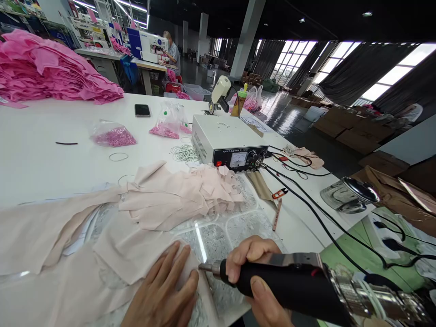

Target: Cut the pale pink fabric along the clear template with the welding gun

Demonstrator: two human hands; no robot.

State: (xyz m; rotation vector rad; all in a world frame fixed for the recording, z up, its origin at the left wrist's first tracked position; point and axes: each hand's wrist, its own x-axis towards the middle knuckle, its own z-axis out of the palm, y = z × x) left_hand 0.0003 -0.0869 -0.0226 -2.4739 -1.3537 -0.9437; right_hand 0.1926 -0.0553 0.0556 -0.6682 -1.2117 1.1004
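Note:
My left hand point(165, 290) lies flat on pale pink fabric point(129, 250), fingers spread, near the table's front edge. Wrapped around a black handheld tool point(289, 284), my right hand point(259, 277) keeps it lying nearly level. The tool's metal tip point(207, 268) points left and meets the fabric's edge just beside my left thumb. Beneath the fabric is a clear patterned sheet point(218, 236). Beyond my hands lies a heap of cut pale pink pieces point(184, 190), and a long strip point(51, 222) extends to the left.
A white control box point(230, 136) with cables stands behind the heap. Orange snips point(279, 193), a pencil point(277, 215) and a glass jar point(349, 195) lie to the right. Bags of pink rings point(114, 134), a phone point(142, 110) and bright pink fabric point(51, 68) are farther back. A person sits beyond.

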